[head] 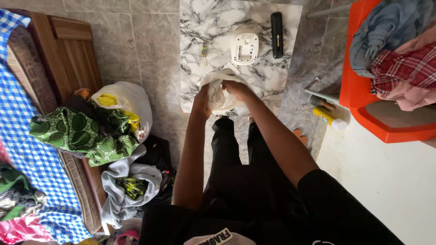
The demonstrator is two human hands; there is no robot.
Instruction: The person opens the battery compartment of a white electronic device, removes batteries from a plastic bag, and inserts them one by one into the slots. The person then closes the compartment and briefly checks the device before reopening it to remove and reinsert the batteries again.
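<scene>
At the frame's centre, over the near edge of the marble table [281, 50], the left hand [203, 100] and right hand [236, 88] both grip a white cloth [219, 97], apparently mid-bunching, which calls for steady two-handed hold.

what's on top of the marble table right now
On the marble table lie a white round device, a black bar-shaped gadget, a small battery and white cloth gripped by both hands. Anything beneath the cloth is hidden.
</scene>
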